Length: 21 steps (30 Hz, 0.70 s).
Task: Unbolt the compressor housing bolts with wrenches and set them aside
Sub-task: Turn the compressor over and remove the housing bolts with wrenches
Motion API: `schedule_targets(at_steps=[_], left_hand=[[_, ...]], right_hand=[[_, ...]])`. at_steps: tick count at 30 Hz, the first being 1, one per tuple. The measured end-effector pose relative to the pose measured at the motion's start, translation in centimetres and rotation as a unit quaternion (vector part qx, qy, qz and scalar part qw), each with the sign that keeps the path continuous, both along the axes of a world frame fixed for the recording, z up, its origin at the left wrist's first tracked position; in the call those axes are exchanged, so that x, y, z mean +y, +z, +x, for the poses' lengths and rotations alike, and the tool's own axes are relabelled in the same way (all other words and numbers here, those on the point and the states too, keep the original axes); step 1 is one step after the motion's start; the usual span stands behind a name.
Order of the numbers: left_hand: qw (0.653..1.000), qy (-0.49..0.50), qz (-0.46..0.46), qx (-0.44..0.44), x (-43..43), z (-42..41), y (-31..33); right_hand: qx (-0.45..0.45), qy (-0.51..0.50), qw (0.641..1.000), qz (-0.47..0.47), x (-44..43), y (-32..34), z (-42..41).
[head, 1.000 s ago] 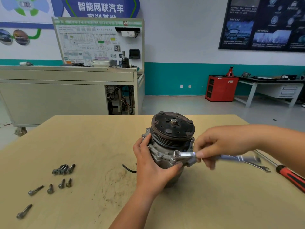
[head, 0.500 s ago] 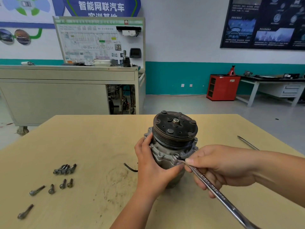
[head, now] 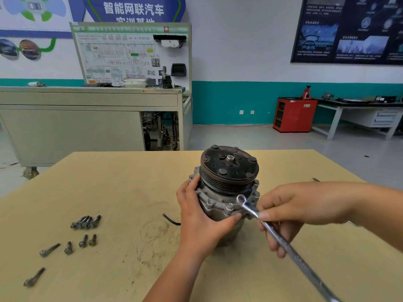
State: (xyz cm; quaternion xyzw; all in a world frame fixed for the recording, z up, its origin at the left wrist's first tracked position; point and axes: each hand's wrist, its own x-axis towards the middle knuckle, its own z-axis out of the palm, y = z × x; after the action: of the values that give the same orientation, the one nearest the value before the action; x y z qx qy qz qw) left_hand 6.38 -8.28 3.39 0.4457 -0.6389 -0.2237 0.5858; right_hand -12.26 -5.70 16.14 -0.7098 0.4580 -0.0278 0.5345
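The compressor (head: 226, 188) stands upright near the middle of the wooden table (head: 122, 184), dark pulley on top, grey housing flange with bolt heads below. My left hand (head: 202, 216) grips the housing from the left and front. My right hand (head: 290, 210) holds a long silver wrench (head: 281, 240) by its shank; the ring end (head: 241, 199) is lifted just above the flange at the front right. Several removed bolts (head: 86, 222) lie on the table at the left, with more loose bolts (head: 49, 250) nearer me.
A black wire piece (head: 171, 220) lies left of the compressor. A thin metal tool tip (head: 316, 180) shows at the table's right edge. Beyond the table stand a beige workbench (head: 87, 123), a red cabinet (head: 294, 114) and a white bench (head: 359, 114).
My right hand has swung the wrench handle from pointing right round toward me, then raised the ring end off the front bolt. My left hand and the compressor have stayed put.
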Motion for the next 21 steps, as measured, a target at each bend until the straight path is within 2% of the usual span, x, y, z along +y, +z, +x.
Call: schedule_targets(at_steps=[7,11,17,21], left_hand=[[1.000,0.006,-0.009,-0.004,0.0,-0.1,-0.1],[1.000,0.005,-0.010,0.003,-0.1,-0.1,-0.1],[1.000,-0.002,0.000,0.013,0.1,-0.2,0.0],[1.000,0.008,-0.003,-0.001,0.2,-0.2,0.0]], right_hand=[[-0.111,-0.092,0.989,0.044,1.0,-1.5,2.1],[-0.134,-0.098,0.985,0.044,1.2,-1.7,2.3],[-0.075,-0.089,0.992,0.050,1.1,-1.1,3.2],[0.060,-0.056,0.996,-0.034,0.4,0.7,2.5]])
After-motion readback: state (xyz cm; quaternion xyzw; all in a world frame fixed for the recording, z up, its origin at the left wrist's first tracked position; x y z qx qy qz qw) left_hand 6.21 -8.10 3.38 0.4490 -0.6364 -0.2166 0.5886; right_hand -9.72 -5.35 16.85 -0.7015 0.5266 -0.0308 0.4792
